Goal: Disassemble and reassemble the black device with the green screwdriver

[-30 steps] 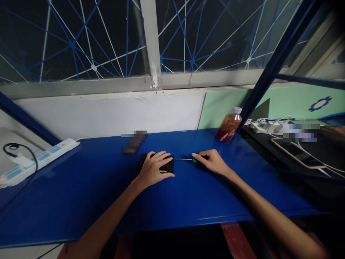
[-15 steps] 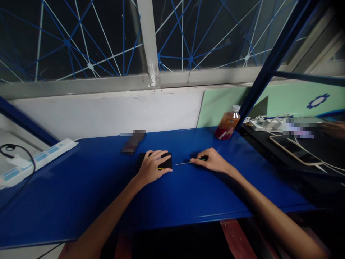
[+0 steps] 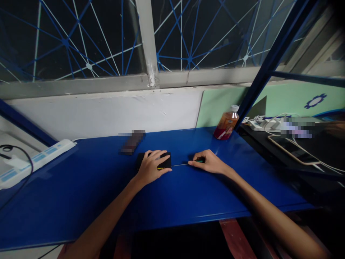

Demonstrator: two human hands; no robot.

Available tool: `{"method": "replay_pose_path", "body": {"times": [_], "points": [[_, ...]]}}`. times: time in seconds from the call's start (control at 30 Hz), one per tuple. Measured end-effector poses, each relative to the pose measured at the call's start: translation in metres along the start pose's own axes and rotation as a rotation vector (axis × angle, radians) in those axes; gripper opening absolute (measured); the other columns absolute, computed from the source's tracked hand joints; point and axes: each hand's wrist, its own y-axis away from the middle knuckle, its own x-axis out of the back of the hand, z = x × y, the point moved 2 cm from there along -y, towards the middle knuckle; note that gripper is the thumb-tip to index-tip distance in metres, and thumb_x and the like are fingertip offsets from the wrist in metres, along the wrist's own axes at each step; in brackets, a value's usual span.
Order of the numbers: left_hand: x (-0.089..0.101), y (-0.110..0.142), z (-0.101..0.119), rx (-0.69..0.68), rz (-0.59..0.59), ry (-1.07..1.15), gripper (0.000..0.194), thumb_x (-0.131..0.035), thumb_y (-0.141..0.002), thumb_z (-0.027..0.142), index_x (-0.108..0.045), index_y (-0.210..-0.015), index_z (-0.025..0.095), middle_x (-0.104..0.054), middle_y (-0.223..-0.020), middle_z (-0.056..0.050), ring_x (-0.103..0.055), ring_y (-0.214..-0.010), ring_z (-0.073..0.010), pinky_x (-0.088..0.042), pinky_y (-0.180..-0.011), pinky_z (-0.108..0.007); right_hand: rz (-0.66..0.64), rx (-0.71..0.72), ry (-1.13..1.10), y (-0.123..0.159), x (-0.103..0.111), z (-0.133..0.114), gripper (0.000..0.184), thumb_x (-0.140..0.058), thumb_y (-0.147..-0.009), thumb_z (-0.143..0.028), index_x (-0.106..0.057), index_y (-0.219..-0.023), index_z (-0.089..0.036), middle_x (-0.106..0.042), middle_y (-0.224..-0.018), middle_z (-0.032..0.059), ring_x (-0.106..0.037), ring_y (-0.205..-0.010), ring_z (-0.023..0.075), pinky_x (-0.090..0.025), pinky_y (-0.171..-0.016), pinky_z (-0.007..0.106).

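Observation:
My left hand lies over a flat black box on the table, fingers spread across its top and the thumb along its near side. Yellow marks show on the box between the fingers and thumb; the palm hides most of the rest. To the right, my right hand is closed round the green-and-black handle of a screwdriver. Its thin metal shaft points left, low over the table, with the tip close to the box's right edge. Whether the tip touches the box I cannot tell.
A dark blurred-out object lies behind the box on the blue table. A drink bottle stands at the back right. On the left is a white power strip; a phone and cables lie on the black surface at right.
My right hand has shifted slightly left with the screwdriver, bringing its tip nearer the box. The left hand stays in place on the box.

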Motion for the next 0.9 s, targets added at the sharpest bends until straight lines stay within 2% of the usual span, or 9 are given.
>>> {"method": "replay_pose_path", "body": {"times": [0.07, 0.17, 0.27, 0.4, 0.5, 0.57, 0.73, 0.83, 0.9], "points": [[0.000, 0.000, 0.000, 0.000, -0.002, -0.004, 0.045, -0.064, -0.085, 0.050, -0.060, -0.124, 0.028, -0.059, -0.132, -0.008, -0.054, -0.119, -0.0307, -0.036, -0.096, -0.051, -0.029, 0.005, -0.049, 0.001, 0.001, 0.002, 0.034, -0.066, -0.079, -0.052, -0.063, -0.081, -0.018, -0.058, -0.065, -0.0020, -0.046, -0.056, 0.0106, -0.032, -0.053, 0.024], [0.000, 0.000, 0.000, -0.001, 0.000, -0.007, 0.045, -0.064, -0.085, 0.050, -0.060, -0.124, 0.027, -0.059, -0.132, -0.009, -0.055, -0.118, -0.0302, -0.036, -0.096, -0.051, -0.076, -0.008, -0.144, 0.001, 0.001, 0.006, 0.037, -0.075, -0.072, -0.044, -0.056, -0.090, -0.019, -0.057, -0.067, -0.0036, -0.046, -0.056, 0.0102, -0.034, -0.053, 0.023], [-0.001, 0.000, 0.001, -0.001, 0.002, -0.008, 0.045, -0.063, -0.086, 0.050, -0.060, -0.124, 0.027, -0.059, -0.132, -0.009, -0.054, -0.119, -0.0300, -0.036, -0.096, -0.051, -0.087, -0.010, -0.197, 0.001, 0.001, 0.011, 0.033, -0.074, -0.073, -0.042, -0.054, -0.084, -0.018, -0.059, -0.071, -0.0019, -0.048, -0.059, 0.0106, -0.035, -0.055, 0.023], [-0.002, 0.000, 0.000, -0.001, 0.007, -0.008, 0.044, -0.063, -0.086, 0.051, -0.060, -0.123, 0.028, -0.059, -0.132, -0.009, -0.054, -0.119, -0.0302, -0.036, -0.096, -0.051, -0.089, -0.015, -0.140, -0.001, 0.002, 0.014, 0.034, -0.072, -0.074, -0.049, -0.060, -0.078, -0.017, -0.057, -0.069, -0.0023, -0.045, -0.058, 0.0103, -0.033, -0.054, 0.023], [-0.002, 0.000, 0.000, -0.001, 0.006, -0.008, 0.045, -0.063, -0.085, 0.051, -0.060, -0.124, 0.027, -0.059, -0.132, -0.009, -0.054, -0.118, -0.0303, -0.037, -0.096, -0.051, -0.131, -0.019, -0.109, -0.001, 0.003, 0.014, 0.038, -0.063, -0.081, -0.055, -0.067, -0.080, -0.018, -0.055, -0.062, -0.0028, -0.042, -0.054, 0.0098, -0.030, -0.050, 0.023], [-0.002, 0.001, -0.001, 0.002, 0.009, -0.012, 0.045, -0.064, -0.085, 0.050, -0.060, -0.124, 0.027, -0.059, -0.132, -0.009, -0.055, -0.118, -0.0307, -0.037, -0.095, -0.052, -0.109, 0.011, -0.094, -0.001, 0.003, 0.012, 0.041, -0.057, -0.086, -0.056, -0.069, -0.079, -0.018, -0.057, -0.063, -0.0014, -0.043, -0.054, 0.0102, -0.030, -0.051, 0.023], [-0.002, 0.001, 0.000, 0.003, 0.024, -0.014, 0.044, -0.063, -0.086, 0.050, -0.060, -0.125, 0.029, -0.060, -0.131, -0.009, -0.055, -0.118, -0.0309, -0.037, -0.095, -0.052, -0.084, 0.029, -0.087, 0.000, -0.002, 0.007, 0.049, -0.045, -0.093, -0.055, -0.066, -0.070, -0.017, -0.056, -0.061, -0.0006, -0.043, -0.054, 0.0103, -0.031, -0.052, 0.024], [-0.002, 0.001, 0.000, 0.009, 0.018, -0.017, 0.045, -0.064, -0.085, 0.049, -0.059, -0.125, 0.029, -0.059, -0.131, -0.009, -0.054, -0.118, -0.0308, -0.037, -0.095, -0.052, -0.045, 0.019, -0.123, 0.000, -0.004, 0.007, 0.034, -0.063, -0.082, -0.052, -0.064, -0.084, -0.018, -0.059, -0.069, -0.0009, -0.048, -0.059, 0.0112, -0.035, -0.055, 0.024], [-0.003, 0.002, 0.000, 0.013, 0.011, -0.017, 0.046, -0.064, -0.085, 0.049, -0.059, -0.125, 0.028, -0.059, -0.131, -0.009, -0.054, -0.119, -0.0307, -0.037, -0.096, -0.052, -0.032, 0.018, -0.171, 0.000, -0.004, 0.010, 0.037, -0.075, -0.072, -0.046, -0.059, -0.089, -0.018, -0.060, -0.073, -0.0009, -0.052, -0.062, 0.0122, -0.038, -0.057, 0.024]]}}
